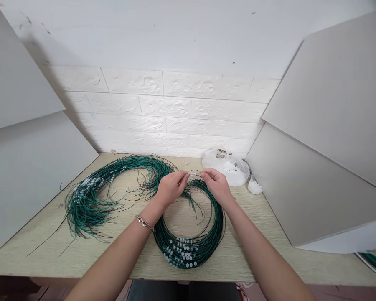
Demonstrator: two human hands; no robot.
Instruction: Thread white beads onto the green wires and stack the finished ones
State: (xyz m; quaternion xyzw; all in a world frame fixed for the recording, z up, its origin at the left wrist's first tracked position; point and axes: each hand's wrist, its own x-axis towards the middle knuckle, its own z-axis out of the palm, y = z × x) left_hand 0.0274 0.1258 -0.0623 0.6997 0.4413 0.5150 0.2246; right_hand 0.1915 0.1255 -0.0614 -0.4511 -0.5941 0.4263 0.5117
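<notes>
Pinch grip engaged: left hand (171,187) and right hand (218,186) hold a thin dark strand (194,170), frame centre, above a round green-cord coil (218,218).

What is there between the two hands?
In the head camera's view, a thin dark strand and a few small white beads lie in the short gap between the left hand and right hand.

Illum.: bright, diffuse. Glare: white brick wall (166,110), ctr., surface relief partly washed out. Shadow: soft band on wall beside L panels (40,154); area under tabletop (228,259) dark. R panels (329,125): greyer than wall. Distortion: wide-angle, stretch at pic. edges. Green wire coil (218,217): fine strands merge.
</notes>
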